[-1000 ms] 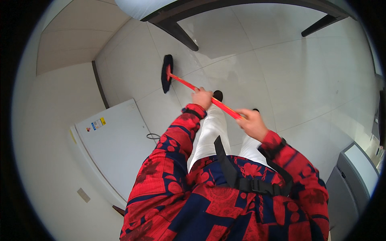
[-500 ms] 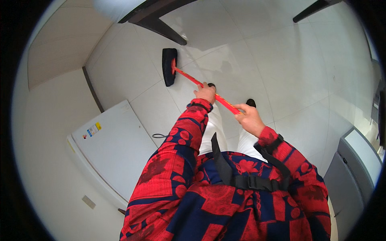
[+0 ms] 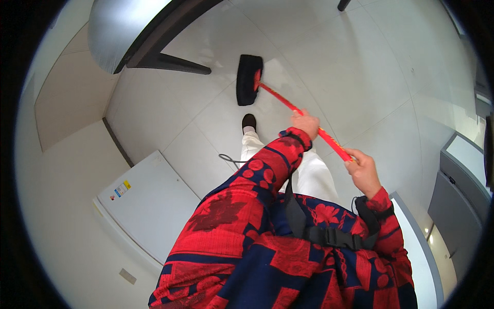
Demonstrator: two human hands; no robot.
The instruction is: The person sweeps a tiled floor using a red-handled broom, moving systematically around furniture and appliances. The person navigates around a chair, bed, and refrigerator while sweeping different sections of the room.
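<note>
A broom (image 3: pixel 249 82) with a wide black head and a red handle rests its head on the tiled floor ahead of me. My left hand (image 3: pixel 305 125) is closed around the middle of the handle. Further up, near the handle's top end, my right hand (image 3: pixel 364 172) grips it with the thumb along the shaft. The handle slants from the head down toward my right side. Just behind the broom head stands my dark shoe (image 3: pixel 249 121).
A dark table leg (image 3: pixel 185 64) stands at the far left under a rounded tabletop (image 3: pixel 121 33). A low white appliance (image 3: pixel 149 201) sits at left against the wall. Grey cabinets (image 3: pixel 458 193) and a white-topped surface (image 3: pixel 419 247) are at my right.
The broom head and both hands have shifted to the right in the picture. One foot has come forward near the broom head. The table and furniture have shifted in view as I moved.
</note>
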